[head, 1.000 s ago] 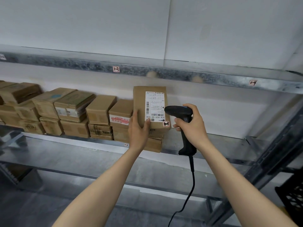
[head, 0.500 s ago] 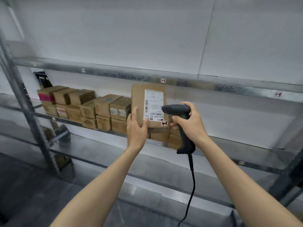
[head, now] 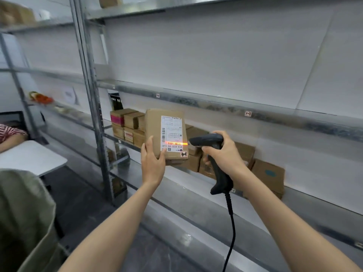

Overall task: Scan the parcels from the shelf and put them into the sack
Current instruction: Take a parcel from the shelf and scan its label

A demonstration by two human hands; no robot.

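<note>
Head cam: my left hand (head: 152, 165) pinches the small cardboard parcel (head: 154, 130) by its lower corner, held upright in front of the shelf (head: 314, 209). My right hand (head: 225, 156) grips the barcode scanner (head: 208, 140), beam on the label (head: 171, 132). Looks light and stiff, so edge grabs should work.

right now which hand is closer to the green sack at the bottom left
Left. The left hand holds the parcel up at the shelf, on the side toward the green sack; the right hand, gripping the scanner, is farther right.
</note>
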